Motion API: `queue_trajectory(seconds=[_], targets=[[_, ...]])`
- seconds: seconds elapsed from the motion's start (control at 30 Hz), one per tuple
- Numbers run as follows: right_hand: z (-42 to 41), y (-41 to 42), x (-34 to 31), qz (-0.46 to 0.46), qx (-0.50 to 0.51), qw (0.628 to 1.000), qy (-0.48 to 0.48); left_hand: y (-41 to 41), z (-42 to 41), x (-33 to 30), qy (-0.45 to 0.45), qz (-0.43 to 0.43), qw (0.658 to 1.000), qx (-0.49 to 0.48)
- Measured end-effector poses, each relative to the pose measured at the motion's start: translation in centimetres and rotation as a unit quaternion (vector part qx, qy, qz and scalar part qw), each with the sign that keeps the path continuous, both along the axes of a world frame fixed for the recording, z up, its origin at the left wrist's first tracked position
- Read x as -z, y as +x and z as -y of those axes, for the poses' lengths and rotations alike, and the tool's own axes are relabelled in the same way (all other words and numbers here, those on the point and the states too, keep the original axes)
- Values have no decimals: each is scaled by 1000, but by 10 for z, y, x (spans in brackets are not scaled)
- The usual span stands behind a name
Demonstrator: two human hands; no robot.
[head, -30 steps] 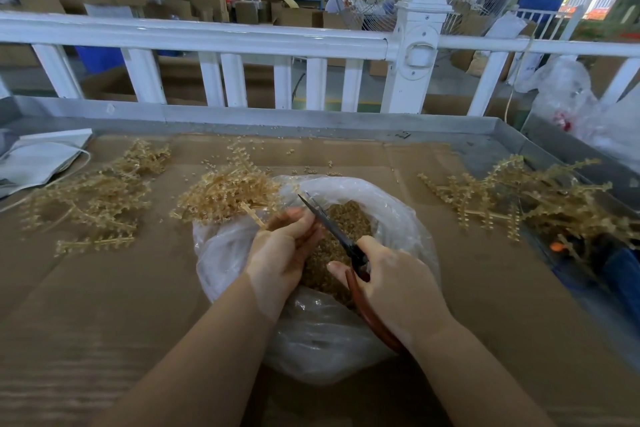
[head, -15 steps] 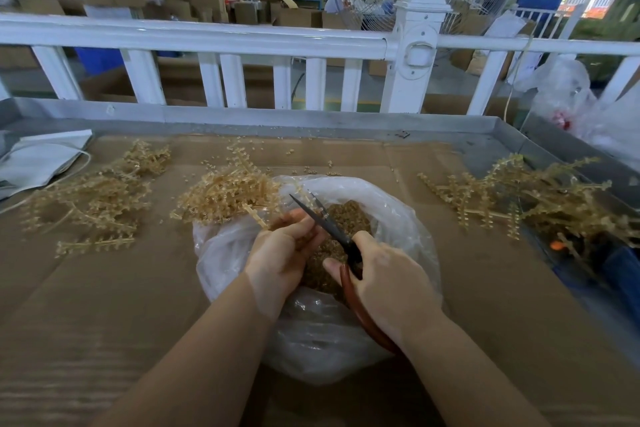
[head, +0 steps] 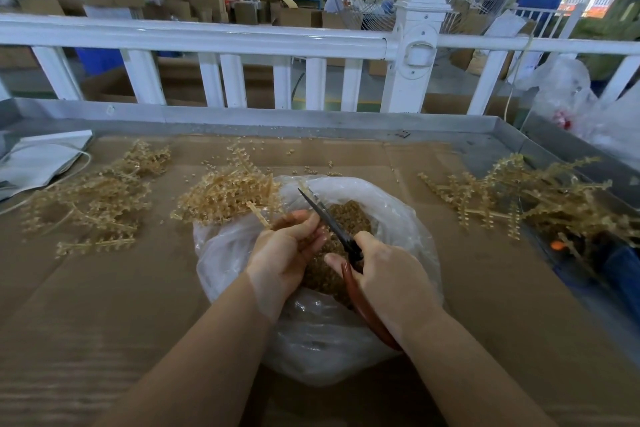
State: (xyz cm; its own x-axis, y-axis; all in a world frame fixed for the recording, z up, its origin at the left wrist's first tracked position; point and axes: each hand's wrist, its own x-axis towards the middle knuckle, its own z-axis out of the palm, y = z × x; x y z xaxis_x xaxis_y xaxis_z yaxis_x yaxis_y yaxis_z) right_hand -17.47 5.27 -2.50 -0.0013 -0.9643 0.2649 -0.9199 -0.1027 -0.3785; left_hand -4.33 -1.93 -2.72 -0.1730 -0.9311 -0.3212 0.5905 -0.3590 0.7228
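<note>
My right hand (head: 388, 277) grips red-handled scissors (head: 337, 230), blades pointing up and left over a clear plastic bag (head: 325, 340). The bag holds a heap of small tan plastic pieces (head: 349, 215). My left hand (head: 285, 251) holds a thin tan plastic sprig (head: 258, 215) just left of the blades, above the bag's opening. How far apart the blades are is hard to tell.
Piles of tan plastic branches lie on the cardboard-covered table: a left pile (head: 93, 198), a middle pile (head: 225, 194) touching the bag, a right pile (head: 530, 198). A white paper bag (head: 38, 163) lies far left. A white railing (head: 207, 35) stands behind the metal table rim.
The scissors' blades have shifted slightly left and closer to my left hand. Both hands stay over the bag.
</note>
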Motion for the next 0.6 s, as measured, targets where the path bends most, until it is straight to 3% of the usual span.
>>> queue_trajectory(seconds=[0.6], targets=[[-6,2,2,-10,8,999,-34,0,-4,-4,-2,-5,1000,-12]])
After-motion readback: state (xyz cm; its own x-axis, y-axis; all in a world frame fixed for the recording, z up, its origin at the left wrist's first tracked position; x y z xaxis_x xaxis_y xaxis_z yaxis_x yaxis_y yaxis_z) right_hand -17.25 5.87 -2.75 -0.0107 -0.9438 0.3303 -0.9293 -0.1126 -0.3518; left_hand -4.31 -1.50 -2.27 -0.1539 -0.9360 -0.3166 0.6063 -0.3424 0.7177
